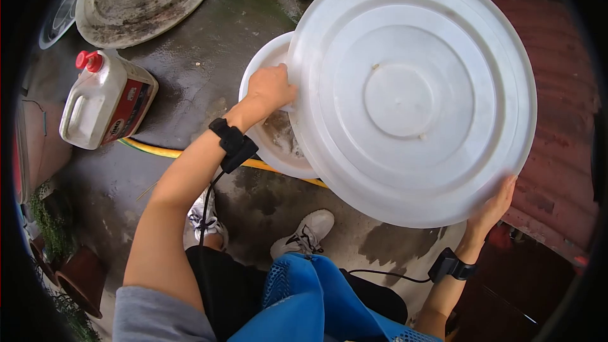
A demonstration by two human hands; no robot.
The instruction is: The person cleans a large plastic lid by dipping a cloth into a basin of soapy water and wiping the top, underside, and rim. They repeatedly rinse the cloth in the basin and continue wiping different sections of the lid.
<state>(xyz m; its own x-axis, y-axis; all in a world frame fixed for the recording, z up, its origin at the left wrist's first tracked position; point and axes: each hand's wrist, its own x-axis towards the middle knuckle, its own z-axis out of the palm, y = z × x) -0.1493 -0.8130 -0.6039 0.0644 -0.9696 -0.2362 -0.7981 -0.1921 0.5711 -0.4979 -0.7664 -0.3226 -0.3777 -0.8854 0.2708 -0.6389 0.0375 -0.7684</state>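
Note:
A large round white plastic lid (pixel 399 98) with raised rings is held up, tilted, in front of me. My right hand (pixel 497 206) grips its lower right rim, fingers partly hidden behind it. At the lid's left edge, my left hand (pixel 272 87) is closed in a fist; a bit of white shows beneath it, and what the fingers hold is hidden. Below that hand stands a white basin (pixel 252 76) with murky, foamy water (pixel 282 134), partly covered by the lid.
On the wet ground lie a dirty round lid (pixel 145 0) and a yellow hose (pixel 158 150). A white jug (pixel 107 101) with red caps stands to the left. Potted plants (pixel 54 221) line the lower left; a red corrugated sheet (pixel 554 88) is at right.

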